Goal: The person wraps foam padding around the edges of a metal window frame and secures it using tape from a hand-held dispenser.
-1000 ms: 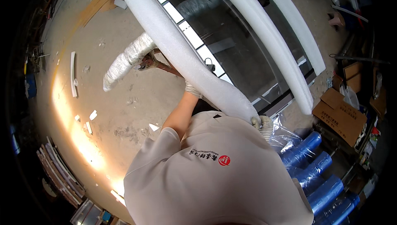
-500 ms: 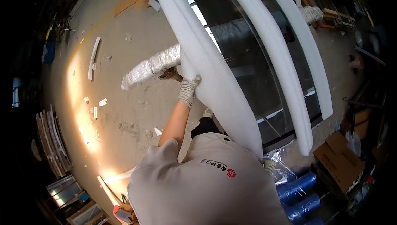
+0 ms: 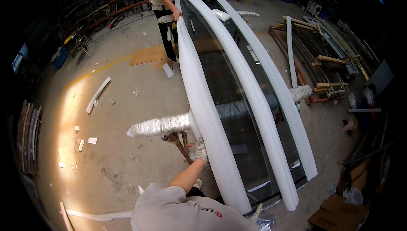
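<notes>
A long glazed frame [image 3: 239, 146] with dark glass lies in front of me, its rails covered by thick white foam strips. My left hand [image 3: 201, 151], in a striped whitish glove, is closed on the foam strip [image 3: 203, 108] along the frame's left edge. Part of its fingers is hidden by the foam. At the frame's near right end my gloved right hand [image 3: 256, 214] grips the end rail, mostly hidden by my shirt. A padded support bar [image 3: 161, 126] in silvery plastic wrap runs crosswise under the frame. Another person's bare hand [image 3: 177, 14] touches the frame's far left end.
Wood and metal lengths lie on a rack [image 3: 330, 70] at the right. Flattened cardboard [image 3: 146, 56] and foam scraps [image 3: 98, 95] lie on the concrete floor to the left. A cardboard box [image 3: 337, 212] stands near right, with clear plastic film [image 3: 266, 223] beside my right hand.
My view has lifted, bringing the frame's far end and the other person into sight. My left hand stays at the foam-covered left edge; my right hand now shows at the near end.
</notes>
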Demonstrator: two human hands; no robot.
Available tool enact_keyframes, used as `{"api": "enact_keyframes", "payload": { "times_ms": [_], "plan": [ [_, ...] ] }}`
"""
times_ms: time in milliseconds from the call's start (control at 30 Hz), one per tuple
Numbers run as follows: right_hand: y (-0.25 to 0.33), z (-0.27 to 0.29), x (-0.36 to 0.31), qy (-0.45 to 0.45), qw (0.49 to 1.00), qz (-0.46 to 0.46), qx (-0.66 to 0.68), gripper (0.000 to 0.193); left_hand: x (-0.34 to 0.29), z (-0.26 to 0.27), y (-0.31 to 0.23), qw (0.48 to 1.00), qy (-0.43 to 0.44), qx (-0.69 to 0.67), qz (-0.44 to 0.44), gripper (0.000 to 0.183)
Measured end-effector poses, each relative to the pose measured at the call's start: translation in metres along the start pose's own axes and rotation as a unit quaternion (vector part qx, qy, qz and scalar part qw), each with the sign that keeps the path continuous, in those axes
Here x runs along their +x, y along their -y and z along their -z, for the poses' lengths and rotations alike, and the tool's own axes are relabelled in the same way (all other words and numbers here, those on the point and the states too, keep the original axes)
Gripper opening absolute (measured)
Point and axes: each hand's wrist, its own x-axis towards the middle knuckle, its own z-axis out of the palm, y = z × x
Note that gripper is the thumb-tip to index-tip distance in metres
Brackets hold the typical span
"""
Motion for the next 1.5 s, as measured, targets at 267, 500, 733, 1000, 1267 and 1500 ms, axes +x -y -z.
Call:
{"api": "enact_keyframes", "payload": {
  "times_ms": [267,500,733,1000,1267,1500],
  "plan": [
    [0.025,-0.004,-0.051,0.044,0.996,0.07,-0.031,0.093,-0.003,-0.034,0.023,0.87,0.279,-0.294,0.282,0.051],
    [0.024,0.006,-0.042,0.063,0.992,0.112,-0.013,0.073,-0.027,-0.072,0.04,0.813,0.364,-0.245,0.383,0.042],
    [-0.004,0.019,0.007,0.057,0.996,0.068,0.019,0.069,-0.026,-0.041,0.028,0.87,0.232,-0.266,0.345,0.034],
    [-0.004,0.008,-0.009,0.046,0.994,0.099,0.026,0.066,0.06,0.018,-0.051,0.995,0.037,-0.005,-0.097,0.029],
    [0.007,0.001,-0.011,0.009,0.995,0.1,0.008,0.068,-0.001,-0.051,-0.054,0.989,0.134,-0.048,-0.044,0.044],
    [0.0,-0.004,-0.023,0.02,0.995,0.09,0.029,0.06,-0.017,-0.033,-0.021,0.99,0.137,0.025,0.026,0.043]
  ]
}}
